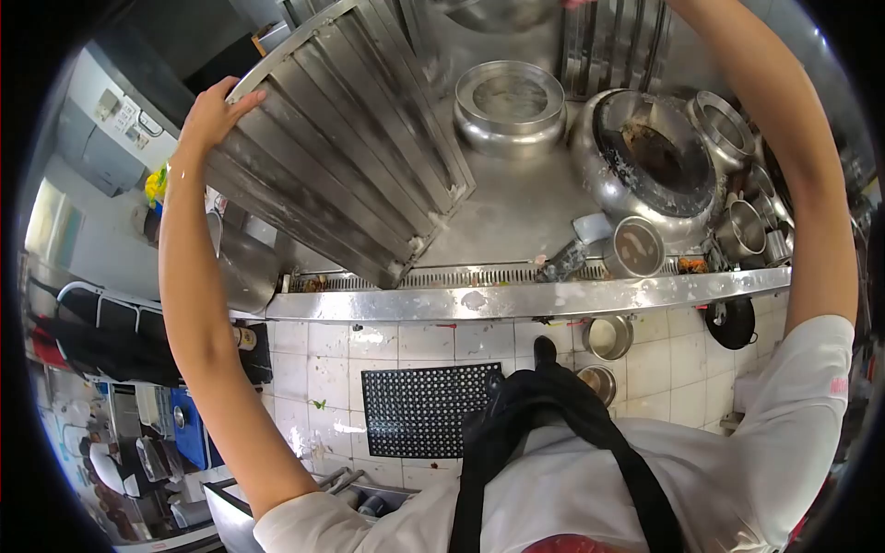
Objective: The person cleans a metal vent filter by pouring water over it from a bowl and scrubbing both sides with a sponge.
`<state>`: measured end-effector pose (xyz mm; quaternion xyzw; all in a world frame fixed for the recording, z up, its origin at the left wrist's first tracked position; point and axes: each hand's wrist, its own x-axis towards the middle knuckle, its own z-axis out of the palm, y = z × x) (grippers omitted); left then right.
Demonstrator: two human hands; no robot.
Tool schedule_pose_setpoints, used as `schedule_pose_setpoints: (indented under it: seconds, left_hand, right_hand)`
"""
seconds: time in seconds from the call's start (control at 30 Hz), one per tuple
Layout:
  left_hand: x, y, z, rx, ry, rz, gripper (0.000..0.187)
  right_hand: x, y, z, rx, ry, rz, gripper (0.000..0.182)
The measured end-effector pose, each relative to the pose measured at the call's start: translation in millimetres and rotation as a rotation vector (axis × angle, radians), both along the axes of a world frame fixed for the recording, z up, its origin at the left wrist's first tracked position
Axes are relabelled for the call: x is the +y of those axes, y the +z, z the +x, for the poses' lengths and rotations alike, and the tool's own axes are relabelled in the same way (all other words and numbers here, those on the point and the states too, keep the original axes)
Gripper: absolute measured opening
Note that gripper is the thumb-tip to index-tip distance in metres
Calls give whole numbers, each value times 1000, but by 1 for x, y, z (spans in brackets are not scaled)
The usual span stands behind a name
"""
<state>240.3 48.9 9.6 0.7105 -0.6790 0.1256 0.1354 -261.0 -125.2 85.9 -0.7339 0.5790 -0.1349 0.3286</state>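
My left hand [218, 112] grips the upper left edge of a large ribbed metal filter panel [341, 138], which stands tilted with its lower corner at the counter's front grating. My right arm reaches up past the top edge of the view. Only a bit of my right hand [575, 3] shows at the top, near a blurred round metal vessel [493, 11], and its fingers cannot be made out. Right of the panel, a round steel pot [510, 138] stands on the steel counter [516, 198].
A wok stove with a dark burner ring [705, 198] is at the right, with steel pots [634, 247] beside it. A black rubber mat [429, 410] lies on the tiled floor. Two metal bowls [607, 337] and a black wok [730, 324] are below the counter.
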Motion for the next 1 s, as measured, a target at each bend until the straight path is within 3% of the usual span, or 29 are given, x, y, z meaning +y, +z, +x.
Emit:
schedule_pose_setpoints:
  seconds: [0.03, 0.13, 0.17, 0.23, 0.3, 0.33, 0.4, 0.43, 0.5, 0.57, 0.63, 0.7, 0.77, 0.87, 0.97, 1.0]
  left_hand:
    - [5, 2, -1, 5, 0, -7, 74]
    - [11, 5, -4, 24, 39, 33, 75]
    - [5, 6, -9, -40, 25, 40, 74]
    - [-12, 5, -23, -108, 9, 45, 74]
    - [-37, -6, -46, -211, -104, -141, 73]
    - [-48, -12, -58, -211, -107, -137, 73]
    - [-67, -16, -77, -317, 77, -178, 72]
    - [-68, -12, -82, -323, 86, -177, 72]
    - [-63, -10, -84, -293, 177, -78, 74]
    - [-54, -15, -58, -311, 176, -127, 71]
    - [-31, -8, -45, -134, 157, -79, 70]
    - [-3, -5, -30, -29, 119, -31, 70]
    - [19, 1, -32, 38, 319, 35, 68]
    - [42, -12, 5, 168, 264, -33, 63]
    - [54, -20, 14, 220, 261, -68, 58]
    - [54, -21, 15, 232, 259, -72, 58]
  right_hand:
    - [18, 5, -3, 144, -71, 14, 37]
    - [65, 13, 7, 251, -19, -32, 35]
    - [51, 11, 15, 249, -19, -36, 35]
    - [-3, 0, 33, 384, 222, 165, 31]
    - [-14, 2, 70, -3, 342, 383, 24]
    - [-37, -9, 83, -4, 339, 387, 24]
    - [-87, -31, 104, 180, 1184, -372, 22]
    - [-87, -33, 104, 175, 1192, -377, 22]
    - [-72, -46, 101, -274, 308, 231, 19]
    - [-54, -55, 82, -8, 195, 72, 15]
    - [-146, -125, 46, -140, 45, 140, 8]
    - [-223, -201, 12, -193, -82, 311, 24]
    - [-247, -266, 5, -218, -196, 138, 28]
    - [-311, -375, -1, -231, -521, -61, 45]
    - [-271, -429, 1, 68, -446, -518, 69]
    - [-270, -448, 1, 94, -344, -518, 73]
